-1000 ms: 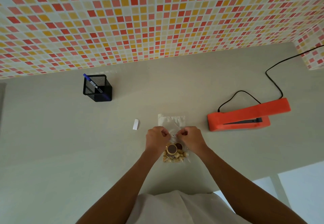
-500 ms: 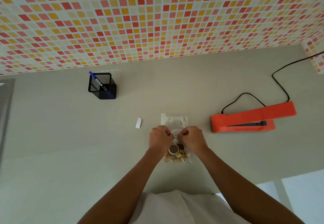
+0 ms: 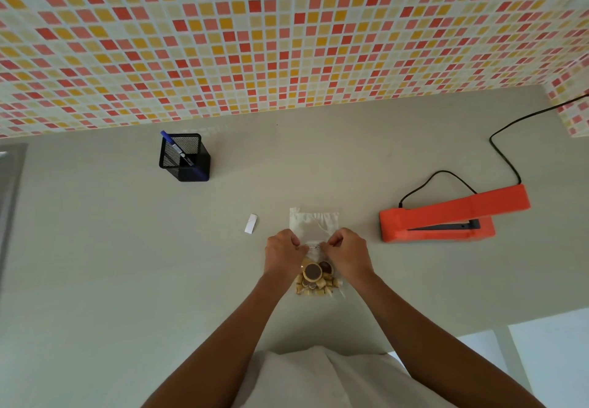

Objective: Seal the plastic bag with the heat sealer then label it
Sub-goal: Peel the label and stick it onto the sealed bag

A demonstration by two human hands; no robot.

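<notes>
A clear plastic bag [image 3: 314, 224] lies flat on the grey table [image 3: 95, 264], its near end filled with small biscuits [image 3: 315, 280]. My left hand [image 3: 282, 256] and my right hand [image 3: 349, 254] pinch the bag's middle from either side, fingers closed on the plastic. An orange heat sealer [image 3: 446, 216] sits to the right with its arm raised. A small white label [image 3: 250, 223] lies on the table just left of the bag.
A black mesh pen holder [image 3: 185, 160] with a blue pen [image 3: 172, 144] stands at the back left. The sealer's black cable [image 3: 503, 152] runs toward the back right corner. A tiled wall rises behind. The table's edge is at the lower right.
Both hands have stayed pinched on the bag's middle. The view has shifted slightly as the head moved.
</notes>
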